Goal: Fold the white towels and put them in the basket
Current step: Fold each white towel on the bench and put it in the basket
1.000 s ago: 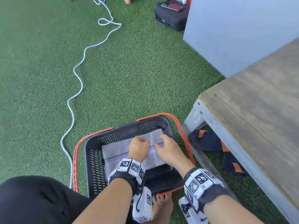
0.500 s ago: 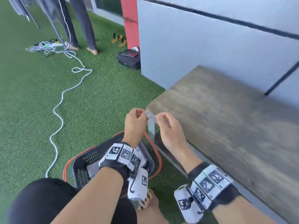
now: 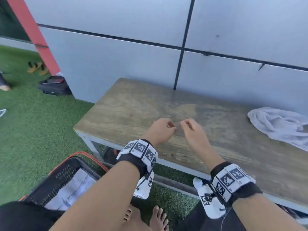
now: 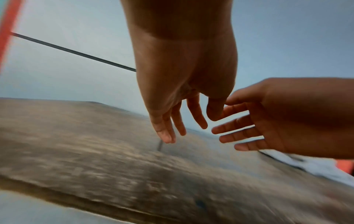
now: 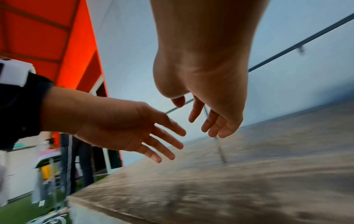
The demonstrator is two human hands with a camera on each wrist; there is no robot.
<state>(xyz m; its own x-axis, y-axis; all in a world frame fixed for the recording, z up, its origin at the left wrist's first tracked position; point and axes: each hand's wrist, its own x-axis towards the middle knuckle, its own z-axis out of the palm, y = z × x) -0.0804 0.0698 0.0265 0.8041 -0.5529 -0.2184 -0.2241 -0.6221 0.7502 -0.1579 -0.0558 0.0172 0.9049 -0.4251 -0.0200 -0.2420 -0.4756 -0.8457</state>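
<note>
Both my left hand (image 3: 162,130) and right hand (image 3: 191,132) hover released, grasping nothing; one towel (image 3: 73,189) lies in the basket (image 3: 63,170). Next I'd fetch the crumpled towel (image 3: 280,125) at the surface's (image 3: 133,104) right edge.

A weathered wooden bench (image 3: 141,110) stands against a grey panelled wall (image 3: 116,19) on green artificial turf (image 3: 33,130). A black bag (image 3: 53,87) lies beside a red post (image 3: 33,35), yellow sandals (image 3: 35,67) beyond.
</note>
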